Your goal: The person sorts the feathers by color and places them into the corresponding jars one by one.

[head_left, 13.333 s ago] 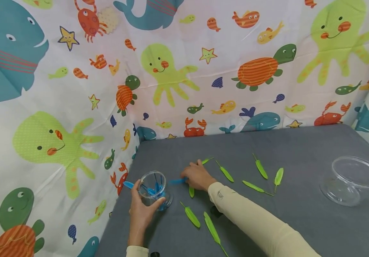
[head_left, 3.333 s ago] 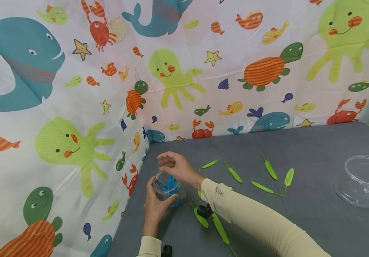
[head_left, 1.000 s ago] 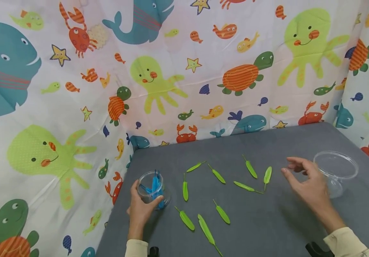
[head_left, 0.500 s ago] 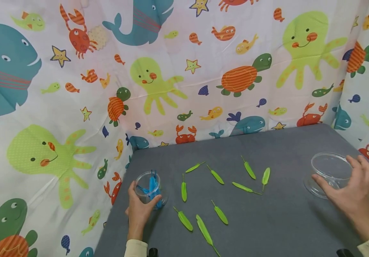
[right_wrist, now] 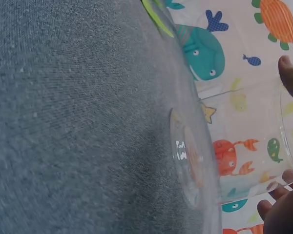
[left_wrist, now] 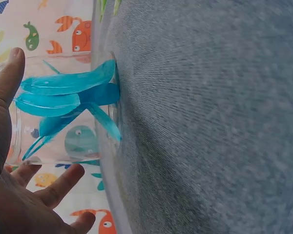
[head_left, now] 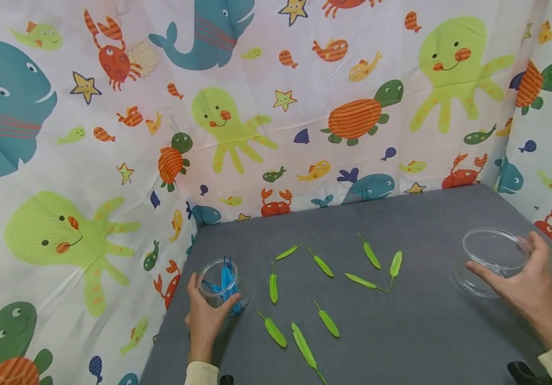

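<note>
My left hand (head_left: 207,315) holds a clear jar (head_left: 211,299) upright at the table's left side, thumb on the near side and fingers round the far left. Several blue feathers (head_left: 228,280) stand and lean inside it; the left wrist view shows these feathers (left_wrist: 68,84) through the jar wall. At the right, my right hand (head_left: 528,289) grips a clear footed bowl (head_left: 479,278) near its rim, thumb to the left and fingers round the right. Nothing shows inside this bowl (right_wrist: 251,146) in the right wrist view. Its base rests at the grey tabletop.
Several green feathers lie scattered on the grey table (head_left: 401,331) between the hands, among them a long feather (head_left: 304,345) in front and a short feather (head_left: 396,263) nearest the bowl. A sea-animal curtain (head_left: 256,64) hangs behind and along both sides.
Earlier the right hand put blue feathers into the jar; it then swung far right and now has closed round the footed bowl. The left hand has stayed on the jar.
</note>
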Action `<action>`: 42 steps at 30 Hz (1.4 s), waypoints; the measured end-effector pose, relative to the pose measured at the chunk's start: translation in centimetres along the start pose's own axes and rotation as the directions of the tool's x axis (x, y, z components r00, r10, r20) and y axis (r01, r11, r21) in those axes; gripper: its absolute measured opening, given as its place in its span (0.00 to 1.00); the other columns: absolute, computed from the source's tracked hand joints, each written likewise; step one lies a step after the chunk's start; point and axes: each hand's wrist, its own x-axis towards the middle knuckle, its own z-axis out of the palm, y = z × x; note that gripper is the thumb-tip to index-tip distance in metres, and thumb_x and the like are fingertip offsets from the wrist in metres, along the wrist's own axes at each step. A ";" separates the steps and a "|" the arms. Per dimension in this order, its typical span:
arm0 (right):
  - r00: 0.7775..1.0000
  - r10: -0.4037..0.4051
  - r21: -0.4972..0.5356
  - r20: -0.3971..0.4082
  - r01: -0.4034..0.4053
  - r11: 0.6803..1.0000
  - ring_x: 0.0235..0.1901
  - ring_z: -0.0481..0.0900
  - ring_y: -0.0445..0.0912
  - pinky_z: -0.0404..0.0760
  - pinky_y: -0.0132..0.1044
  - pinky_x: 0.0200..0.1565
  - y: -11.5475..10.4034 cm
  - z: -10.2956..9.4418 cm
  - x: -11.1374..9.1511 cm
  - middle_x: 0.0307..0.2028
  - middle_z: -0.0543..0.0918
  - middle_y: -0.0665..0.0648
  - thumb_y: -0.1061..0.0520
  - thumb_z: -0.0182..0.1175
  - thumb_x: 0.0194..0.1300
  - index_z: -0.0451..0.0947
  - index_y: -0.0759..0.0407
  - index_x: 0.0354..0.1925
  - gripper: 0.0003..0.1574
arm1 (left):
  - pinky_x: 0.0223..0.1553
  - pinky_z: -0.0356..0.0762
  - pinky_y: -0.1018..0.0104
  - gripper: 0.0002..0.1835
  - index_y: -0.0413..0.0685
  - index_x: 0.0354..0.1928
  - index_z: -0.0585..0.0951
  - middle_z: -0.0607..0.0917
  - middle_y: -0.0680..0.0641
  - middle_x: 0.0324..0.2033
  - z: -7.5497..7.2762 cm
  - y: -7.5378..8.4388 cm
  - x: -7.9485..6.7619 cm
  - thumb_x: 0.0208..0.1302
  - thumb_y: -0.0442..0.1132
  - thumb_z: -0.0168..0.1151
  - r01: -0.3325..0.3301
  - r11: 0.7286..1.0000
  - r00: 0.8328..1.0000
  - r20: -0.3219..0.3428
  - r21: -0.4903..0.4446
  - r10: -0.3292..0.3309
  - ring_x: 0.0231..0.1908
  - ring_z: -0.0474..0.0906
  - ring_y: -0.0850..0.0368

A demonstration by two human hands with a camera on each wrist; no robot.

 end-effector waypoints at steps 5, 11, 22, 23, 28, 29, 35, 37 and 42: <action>1.000 0.012 -0.028 0.014 -0.011 1.000 0.74 0.52 0.75 0.52 0.74 0.70 -0.2 0.3 -0.5 0.76 0.47 0.78 0.43 0.74 0.58 0.32 0.63 0.81 0.76 | 0.63 0.43 0.22 0.75 0.61 0.82 0.39 0.56 0.40 0.80 0.0 -0.2 -0.2 0.40 0.68 0.81 -0.009 1.000 1.000 0.015 0.007 0.009 0.67 0.70 0.29; 0.999 -0.030 -0.022 0.045 0.031 0.999 0.71 0.55 0.76 0.52 0.76 0.68 -0.7 0.8 -1.8 0.75 0.49 0.80 0.43 0.76 0.55 0.35 0.65 0.80 0.77 | 0.64 0.42 0.22 0.76 0.64 0.82 0.37 0.54 0.42 0.80 -0.3 -0.2 -0.7 0.39 0.71 0.79 -0.009 1.000 1.000 0.013 -0.020 0.010 0.67 0.69 0.32; 0.991 -0.068 0.013 0.118 0.067 0.998 0.66 0.59 0.76 0.54 0.79 0.64 -2.0 1.0 -4.1 0.71 0.54 0.81 0.43 0.78 0.53 0.38 0.64 0.80 0.77 | 0.58 0.64 0.46 0.45 0.45 0.64 0.64 0.70 0.39 0.54 -0.7 1.5 -2.8 0.51 0.48 0.82 -0.225 0.964 0.943 -0.281 -0.139 0.179 0.56 0.67 0.44; 0.990 -0.065 0.018 0.123 0.063 0.998 0.66 0.59 0.76 0.54 0.79 0.64 -2.1 1.0 -4.3 0.71 0.54 0.81 0.43 0.78 0.53 0.38 0.64 0.80 0.77 | 0.55 0.65 0.51 0.39 0.43 0.59 0.67 0.71 0.40 0.49 -0.8 1.8 -3.0 0.53 0.47 0.81 -0.263 0.954 0.930 -0.300 -0.143 0.212 0.52 0.68 0.47; 0.989 -0.076 0.038 0.129 0.072 0.997 0.66 0.60 0.75 0.55 0.79 0.63 -2.7 1.4 -5.0 0.72 0.55 0.80 0.44 0.79 0.52 0.39 0.62 0.81 0.77 | 0.42 0.67 0.71 0.21 0.43 0.41 0.72 0.75 0.49 0.33 -1.2 2.7 -3.5 0.58 0.42 0.77 -0.428 0.890 0.880 -0.296 -0.157 0.371 0.37 0.72 0.56; 0.988 -0.086 0.048 0.128 0.080 0.996 0.66 0.60 0.75 0.55 0.79 0.63 -2.7 1.5 -5.1 0.71 0.55 0.79 0.44 0.79 0.52 0.39 0.61 0.81 0.77 | 0.40 0.68 0.73 0.19 0.43 0.40 0.73 0.76 0.51 0.31 -1.1 2.8 -3.6 0.59 0.40 0.77 -0.457 0.875 0.870 -0.282 -0.158 0.403 0.34 0.73 0.57; 0.985 -0.122 0.079 0.119 0.113 0.990 0.64 0.64 0.73 0.59 0.77 0.61 -3.0 2.2 -5.8 0.71 0.57 0.78 0.47 0.81 0.49 0.42 0.60 0.81 0.77 | 0.26 0.71 0.72 0.12 0.52 0.29 0.78 0.77 0.58 0.22 0.2 3.1 -3.9 0.58 0.34 0.76 -0.570 0.803 0.820 -0.182 -0.172 0.543 0.23 0.71 0.66; 0.985 -0.123 0.086 0.119 0.114 0.990 0.64 0.64 0.73 0.59 0.77 0.61 -3.1 2.3 -6.1 0.71 0.57 0.77 0.48 0.81 0.49 0.42 0.59 0.81 0.76 | 0.24 0.71 0.70 0.14 0.55 0.26 0.78 0.77 0.58 0.21 0.9 3.3 -4.0 0.59 0.32 0.74 -0.574 0.797 0.819 -0.128 -0.190 0.559 0.22 0.69 0.67; 0.987 -0.102 0.096 0.128 0.090 0.991 0.66 0.61 0.73 0.57 0.79 0.62 -2.9 2.3 -6.5 0.72 0.55 0.78 0.48 0.80 0.51 0.40 0.59 0.81 0.76 | 0.23 0.70 0.70 0.10 0.55 0.28 0.79 0.75 0.58 0.21 2.9 4.3 -3.6 0.71 0.40 0.65 -0.532 0.800 0.810 0.109 -0.276 0.576 0.20 0.68 0.66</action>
